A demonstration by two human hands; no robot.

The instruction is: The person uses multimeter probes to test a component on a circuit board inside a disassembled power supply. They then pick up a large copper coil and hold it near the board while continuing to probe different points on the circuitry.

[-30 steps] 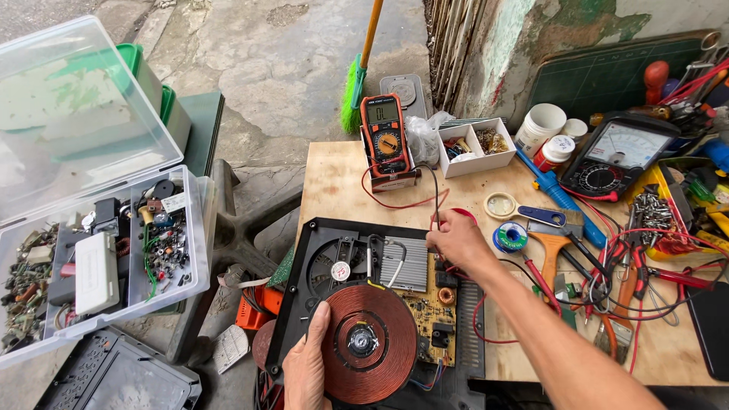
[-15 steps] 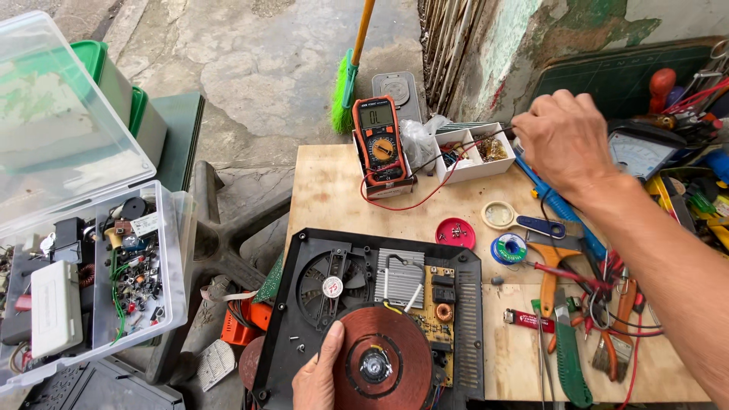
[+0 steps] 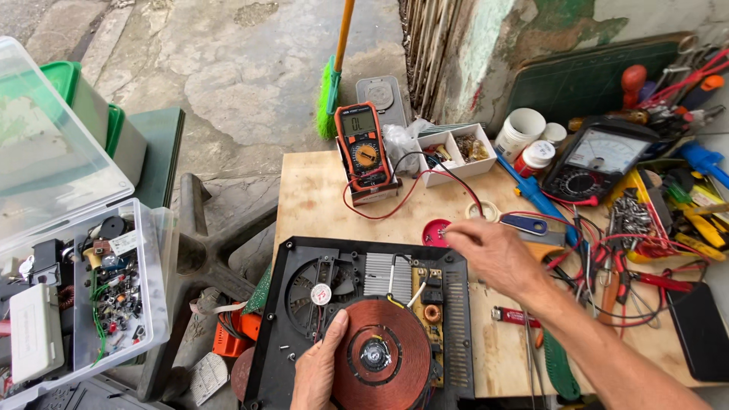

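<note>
An opened induction cooker point(image 3: 364, 326) is being worked on at lower centre of the frame, on the desk point(image 3: 311, 197). Its copper coil point(image 3: 380, 357) is steadied by the left hand point(image 3: 319, 372), the grip spread flat on the coil's left edge. The right hand point(image 3: 493, 254), grip loose and empty, hovers just beside a small red cap point(image 3: 435, 231) above the cooker; a careful pinch seems called for next

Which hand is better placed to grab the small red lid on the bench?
Right. The right hand hovers open just beside the red lid, at the far edge of the opened black cooker base. The left hand is occupied, resting on the copper coil.
</note>
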